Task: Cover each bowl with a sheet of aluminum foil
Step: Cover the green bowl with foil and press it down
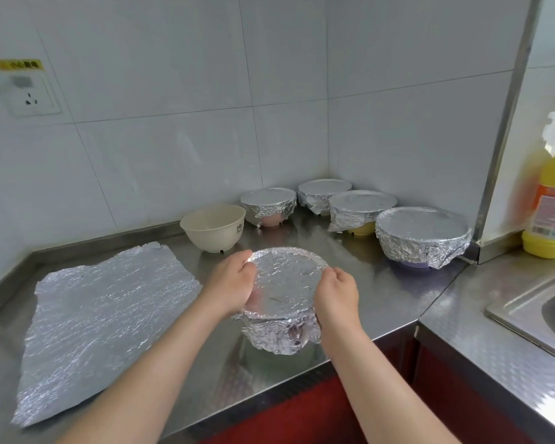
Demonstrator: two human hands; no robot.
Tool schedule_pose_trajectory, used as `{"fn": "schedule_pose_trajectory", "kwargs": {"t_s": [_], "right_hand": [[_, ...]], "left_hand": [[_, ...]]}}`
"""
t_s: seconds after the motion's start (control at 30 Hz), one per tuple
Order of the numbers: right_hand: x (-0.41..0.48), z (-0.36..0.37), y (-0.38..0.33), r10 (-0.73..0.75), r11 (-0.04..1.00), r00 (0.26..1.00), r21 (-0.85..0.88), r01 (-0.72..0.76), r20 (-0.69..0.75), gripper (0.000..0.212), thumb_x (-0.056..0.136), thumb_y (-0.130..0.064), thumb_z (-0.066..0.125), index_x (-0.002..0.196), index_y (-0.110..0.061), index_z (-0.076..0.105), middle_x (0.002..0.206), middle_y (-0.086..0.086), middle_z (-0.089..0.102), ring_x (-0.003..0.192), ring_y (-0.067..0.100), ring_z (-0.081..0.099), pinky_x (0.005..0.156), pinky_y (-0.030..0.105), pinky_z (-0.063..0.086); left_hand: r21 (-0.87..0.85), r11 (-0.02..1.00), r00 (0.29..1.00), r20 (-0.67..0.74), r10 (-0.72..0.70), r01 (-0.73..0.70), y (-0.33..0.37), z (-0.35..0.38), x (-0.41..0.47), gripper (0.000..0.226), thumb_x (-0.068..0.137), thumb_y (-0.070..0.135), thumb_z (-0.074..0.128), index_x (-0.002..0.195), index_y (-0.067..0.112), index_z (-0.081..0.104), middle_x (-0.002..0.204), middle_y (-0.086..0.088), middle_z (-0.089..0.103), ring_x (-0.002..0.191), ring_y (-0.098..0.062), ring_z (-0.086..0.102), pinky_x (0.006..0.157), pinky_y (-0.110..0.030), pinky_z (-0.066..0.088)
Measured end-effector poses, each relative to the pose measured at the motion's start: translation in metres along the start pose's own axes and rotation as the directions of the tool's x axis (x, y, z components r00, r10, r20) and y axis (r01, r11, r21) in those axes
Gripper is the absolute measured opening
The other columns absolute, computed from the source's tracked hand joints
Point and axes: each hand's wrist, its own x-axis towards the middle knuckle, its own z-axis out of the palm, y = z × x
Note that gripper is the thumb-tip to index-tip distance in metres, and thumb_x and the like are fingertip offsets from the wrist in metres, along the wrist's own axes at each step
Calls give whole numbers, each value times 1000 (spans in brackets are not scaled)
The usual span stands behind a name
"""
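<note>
Steel counter (382,293) holds foil sheet (106,318), bare bowl (213,227), wrapped bowls (422,235).

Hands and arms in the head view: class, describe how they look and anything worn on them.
Both arms are bare to the picture's lower edge: no sleeve shows on the left arm or the right arm. The left hand and right hand wear no gloves, and no ring, watch or bracelet shows on the visible parts.
</note>
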Motion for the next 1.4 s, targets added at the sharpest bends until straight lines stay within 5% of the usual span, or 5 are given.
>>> {"fn": "schedule_pose_trajectory", "kwargs": {"t_s": [0.37, 0.43, 0.63, 0.77, 1.4], "right_hand": [[5, -19, -21, 87, 990, 993, -115, -77, 83, 32, 98, -9, 35, 116, 5, 58, 128, -1, 37, 97, 29, 60, 86, 34, 45], [6, -31, -32, 78, 973, 988, -226, -46, 132, 34, 98, -10, 41, 115, 14, 56, 115, 39, 55, 106, 42, 59, 90, 44, 47], [17, -27, -36, 28, 939, 987, -343, 29, 160, 25, 98, -6, 42, 105, 10, 59, 74, 28, 55, 64, 33, 57, 80, 37, 17], [24, -21, -31, -2, 938, 986, -343, 61, 168, 19, 102, -13, 41, 110, -8, 57, 77, 12, 53, 59, 14, 46, 60, 28, 41], [42, -17, -33, -44, 814, 920, -519, 259, 390, 42, 101, -21, 44, 59, -15, 39, 53, 2, 30, 44, 15, 23, 54, 28, 25]], "left_hand": [[289, 957, 998, -55, 18, -1, 3, -5, -10, 31, 97, 22, 37, 119, 7, 52, 119, -9, 59, 112, -29, 52, 84, -35, 39], [319, 948, 992, -119, 43, -3, -2, -13, -10, 31, 94, 26, 41, 122, 17, 52, 113, -1, 65, 112, -28, 54, 87, -36, 44], [-280, 954, 994, 54, -93, 104, -1, -5, 11, 23, 98, 12, 39, 110, 25, 54, 73, 1, 51, 59, -11, 47, 51, -23, 40], [-352, 925, 987, 115, -109, 143, -4, 2, 13, 32, 100, 3, 33, 120, -5, 56, 53, -6, 48, 30, -10, 32, 34, -19, 28], [-371, 921, 993, 25, -116, 116, -15, -8, 19, 25, 91, 3, 56, 74, 19, 66, 56, -7, 62, 44, -13, 48, 47, -16, 40]]}}
